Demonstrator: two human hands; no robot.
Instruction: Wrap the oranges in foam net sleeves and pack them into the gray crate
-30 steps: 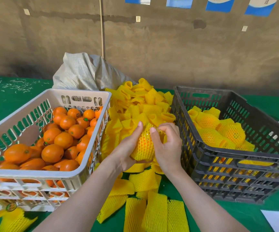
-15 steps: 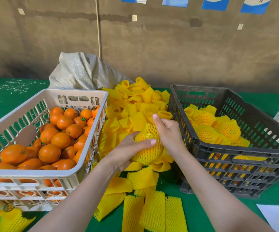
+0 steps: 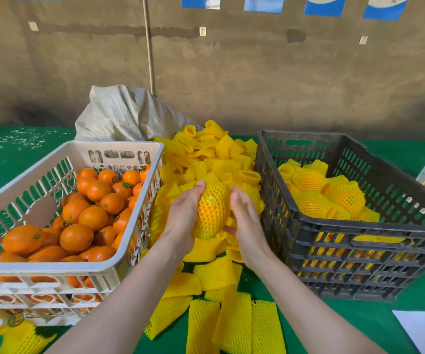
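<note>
Gripping a net-sleeved round orange (image 3: 210, 213) with curled left hand (image 3: 183, 213) and right hand (image 3: 247, 226), beside the dark gray slotted plastic crate (image 3: 308, 231); apparently wrapped, needing only a lift over its rim.

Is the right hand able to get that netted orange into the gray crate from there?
Probably yes: the gray crate sits just beside the right hand, open-topped, with space left above the wrapped oranges inside.
</note>
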